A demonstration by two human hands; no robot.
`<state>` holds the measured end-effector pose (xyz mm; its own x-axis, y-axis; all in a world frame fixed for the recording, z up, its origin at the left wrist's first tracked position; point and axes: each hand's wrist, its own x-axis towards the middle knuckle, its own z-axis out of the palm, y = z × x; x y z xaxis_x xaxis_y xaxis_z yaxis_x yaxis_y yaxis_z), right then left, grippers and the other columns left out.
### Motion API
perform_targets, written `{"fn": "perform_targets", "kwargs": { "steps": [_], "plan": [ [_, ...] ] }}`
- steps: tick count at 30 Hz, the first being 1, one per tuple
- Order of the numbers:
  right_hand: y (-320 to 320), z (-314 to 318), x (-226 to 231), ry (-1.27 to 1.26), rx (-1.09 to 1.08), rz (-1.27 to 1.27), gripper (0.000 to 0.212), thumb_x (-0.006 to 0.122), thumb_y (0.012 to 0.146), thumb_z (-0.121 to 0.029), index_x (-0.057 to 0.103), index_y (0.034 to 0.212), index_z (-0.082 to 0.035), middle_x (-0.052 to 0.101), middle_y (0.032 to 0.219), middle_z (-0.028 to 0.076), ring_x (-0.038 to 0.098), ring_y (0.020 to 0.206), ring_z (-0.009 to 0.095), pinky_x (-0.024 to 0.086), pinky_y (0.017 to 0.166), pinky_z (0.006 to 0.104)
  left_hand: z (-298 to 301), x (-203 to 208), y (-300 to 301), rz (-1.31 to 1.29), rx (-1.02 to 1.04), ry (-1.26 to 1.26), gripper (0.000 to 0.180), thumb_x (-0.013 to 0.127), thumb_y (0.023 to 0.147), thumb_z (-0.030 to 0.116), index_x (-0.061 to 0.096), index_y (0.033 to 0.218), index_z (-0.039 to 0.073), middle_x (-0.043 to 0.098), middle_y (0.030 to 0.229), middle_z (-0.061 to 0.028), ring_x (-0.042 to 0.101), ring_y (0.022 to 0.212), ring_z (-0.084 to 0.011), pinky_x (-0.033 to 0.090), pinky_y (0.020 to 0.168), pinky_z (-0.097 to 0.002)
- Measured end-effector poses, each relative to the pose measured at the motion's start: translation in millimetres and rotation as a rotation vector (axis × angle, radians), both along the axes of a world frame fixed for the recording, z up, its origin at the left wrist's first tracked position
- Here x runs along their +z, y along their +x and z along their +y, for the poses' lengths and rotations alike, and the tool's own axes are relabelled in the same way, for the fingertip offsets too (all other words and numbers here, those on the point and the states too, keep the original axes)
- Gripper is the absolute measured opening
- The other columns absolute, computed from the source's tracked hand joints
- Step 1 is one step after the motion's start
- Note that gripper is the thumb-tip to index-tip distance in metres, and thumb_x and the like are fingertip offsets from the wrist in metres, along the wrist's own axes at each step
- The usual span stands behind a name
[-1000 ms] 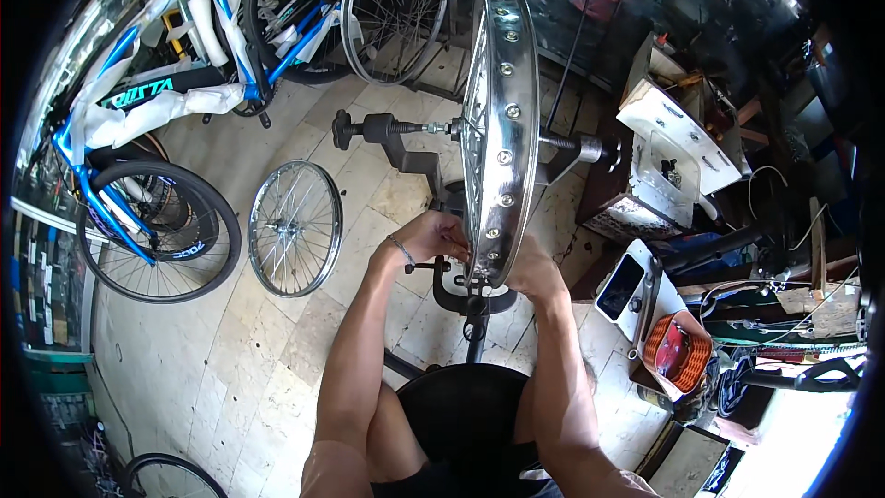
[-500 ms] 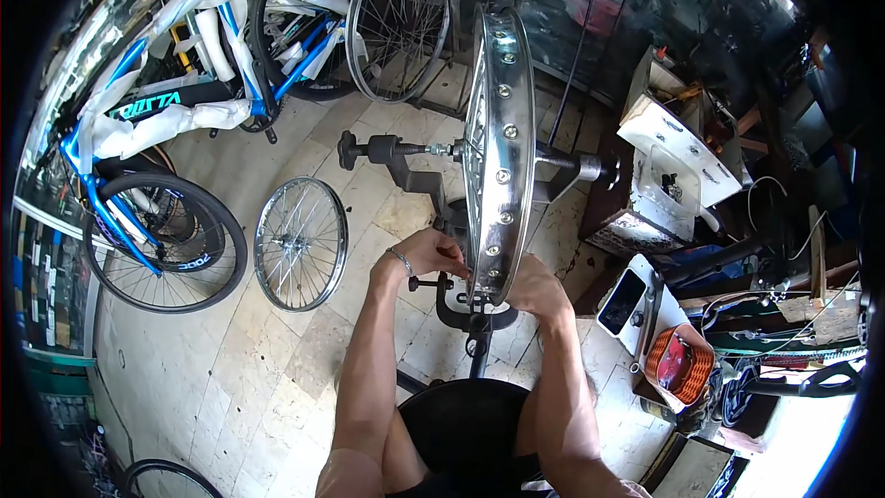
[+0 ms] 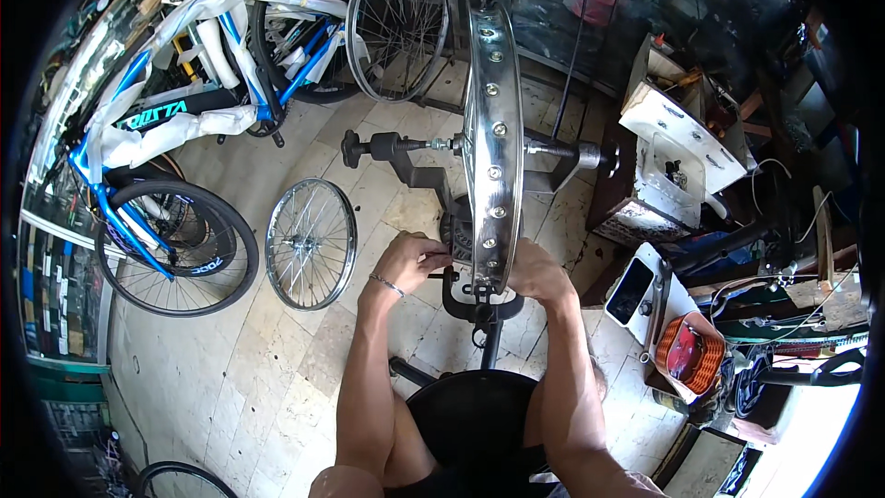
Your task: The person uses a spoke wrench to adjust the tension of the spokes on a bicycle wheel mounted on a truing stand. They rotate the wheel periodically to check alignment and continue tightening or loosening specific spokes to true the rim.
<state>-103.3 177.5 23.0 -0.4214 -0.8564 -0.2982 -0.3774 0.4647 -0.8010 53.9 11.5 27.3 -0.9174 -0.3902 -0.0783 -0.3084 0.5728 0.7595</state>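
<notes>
Lettering recorded. Large teal capitals stand legible on a black tube (image 3: 180,108) within the frame of the blue bicycle (image 3: 244,55). Smaller pale characters mark a black rim (image 3: 212,264) below the bicycle's frame. Teal characters, partly hidden, mark a black tyre (image 3: 259,32) at the bicycle's upper right. Print on the shelf goods (image 3: 69,300) left of the bicycle is too small to read.

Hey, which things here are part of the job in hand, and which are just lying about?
Part of the job:
Upright wheel
Stand holding it
Left hand and right hand, either side

Apparently just lying about:
Smaller-looking wheel on the floor
Blue bike
Phone
Orange basket
</notes>
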Motion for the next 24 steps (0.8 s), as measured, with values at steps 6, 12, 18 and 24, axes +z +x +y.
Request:
{"fn": "perform_targets", "kwargs": {
  "steps": [6, 12, 18, 24],
  "plan": [
    [-3.4, 9.5, 29.4, 0.105, 0.021, -0.056, 0.03, 0.064, 0.074, -0.022, 0.066, 0.094, 0.001, 0.068, 0.085, 0.017, 0.065, 0.079, 0.026, 0.049, 0.072, 0.0334, 29.2, 30.3, 7.7, 0.053, 0.05, -0.23, 0.012, 0.069, 0.076, 0.013, 0.072, 0.083, 0.004, 0.063, 0.071, -0.0179, 0.059, 0.064, -0.0316, 0.047, 0.062, -0.0395],
    [1.0, 7.3, 34.5, 0.131, 0.074, -0.019, 0.026, 0.063, 0.075, -0.015, 0.068, 0.096, 0.0, 0.069, 0.087, 0.018, 0.067, 0.081, 0.027, 0.05, 0.075, 0.0335, 66.3, 28.1, 18.2, 0.053, 0.232, -0.4, 0.008, 0.069, 0.074, 0.005, 0.072, 0.082, 0.004, 0.062, 0.073, -0.0192, 0.057, 0.068, -0.036, 0.046, 0.066, -0.0427],
    [6.3, 2.6, 12.1, 0.1, 0.014, 0.136, 0.022, 0.061, 0.078, -0.015, 0.07, 0.097, -0.006, 0.066, 0.081, 0.021, 0.066, 0.077, 0.033, 0.05, 0.072, 0.0383, 78.1, 22.0, 16.3, -0.109, 0.277, -0.433, 0.009, 0.064, 0.079, 0.011, 0.068, 0.08, 0.004, 0.063, 0.074, -0.0194, 0.06, 0.073, -0.0371, 0.048, 0.065, -0.0446],
    [4.9, 2.5, -0.1, 0.101, 0.048, 0.223, 0.02, 0.059, 0.08, -0.014, 0.069, 0.095, -0.006, 0.064, 0.081, 0.023, 0.064, 0.078, 0.036, 0.049, 0.072, 0.0415, 102.4, 43.2, 9.3, -0.211, 0.27, -0.466, 0.01, 0.063, 0.077, 0.014, 0.066, 0.076, 0.004, 0.064, 0.075, -0.0181, 0.063, 0.069, -0.0363, 0.051, 0.061, -0.0457]
  ]
}}
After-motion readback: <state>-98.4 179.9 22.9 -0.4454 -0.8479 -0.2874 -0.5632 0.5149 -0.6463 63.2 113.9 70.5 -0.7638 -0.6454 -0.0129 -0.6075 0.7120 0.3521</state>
